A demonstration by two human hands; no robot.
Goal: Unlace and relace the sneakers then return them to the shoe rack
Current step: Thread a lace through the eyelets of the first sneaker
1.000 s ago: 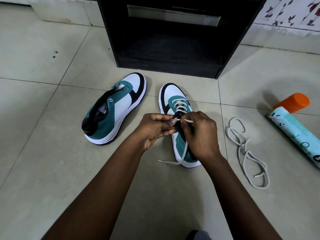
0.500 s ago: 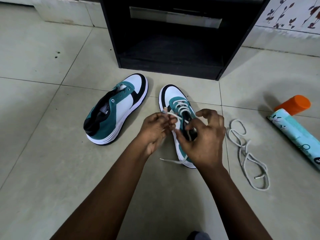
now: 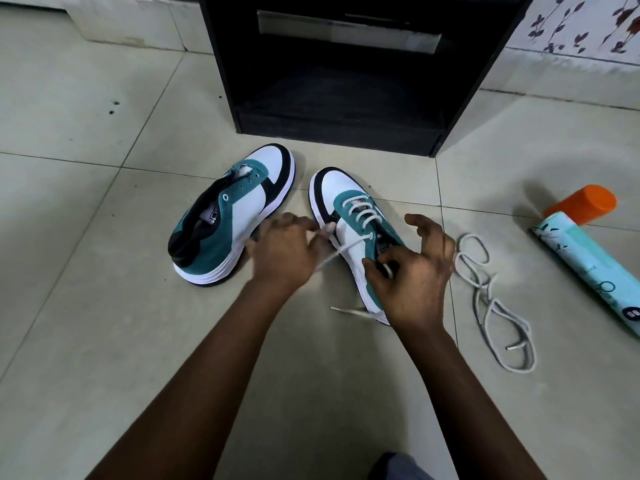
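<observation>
Two teal, white and black sneakers stand on the tiled floor. The left sneaker (image 3: pixel 239 216) has no lace and leans on its side. The right sneaker (image 3: pixel 349 220) is laced over its lower eyelets with a white lace (image 3: pixel 360 211). My left hand (image 3: pixel 287 252) pinches one lace end and holds it taut out to the left of an eyelet. My right hand (image 3: pixel 412 271) rests on the shoe's collar, thumb and fingers pinching the lace by the tongue. The other lace end (image 3: pixel 349 311) trails on the floor. A second loose lace (image 3: pixel 491 299) lies to the right.
A black open shoe rack (image 3: pixel 346 84) stands just behind the sneakers. An aerosol can (image 3: pixel 585 258) with an orange cap lies on the floor at the right. Bare tiles stretch to the left and in front.
My left hand has drawn the lace end out leftward through an eyelet. My right hand has slid down to the shoe's collar with its fingers spread.
</observation>
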